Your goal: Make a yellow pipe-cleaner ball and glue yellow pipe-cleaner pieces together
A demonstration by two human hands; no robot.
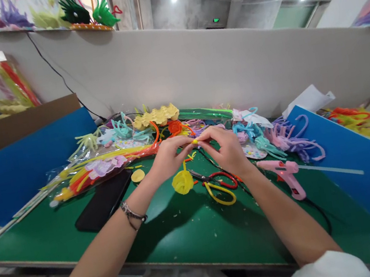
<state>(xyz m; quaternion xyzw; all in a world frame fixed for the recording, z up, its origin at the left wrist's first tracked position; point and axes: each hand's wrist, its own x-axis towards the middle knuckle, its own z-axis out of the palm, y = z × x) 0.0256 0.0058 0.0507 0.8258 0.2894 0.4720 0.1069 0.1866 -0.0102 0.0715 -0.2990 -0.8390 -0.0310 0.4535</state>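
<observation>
My left hand (171,155) and my right hand (223,146) meet above the table, each with thumb and fingertips pinched on a small yellow piece (195,142). The fingers cover most of it, so its exact kind is hidden. Just below my left hand is a round yellow coil of fuzzy stem (182,182) with a short stalk; whether it hangs or lies on the table I cannot tell. Under my right hand lie scissors (220,189) with one red and one yellow handle loop. A pink hot glue gun (285,173) with a clear glue stick rests beside my right forearm.
On the green table (187,237) lie a black phone-like slab (101,202), a yellow disc (138,175) and bagged orange and yellow pipe cleaners (85,176). Behind are a yellow egg-carton piece (156,115) and purple fuzzy stems (293,139). Blue boxes (28,160) flank both sides.
</observation>
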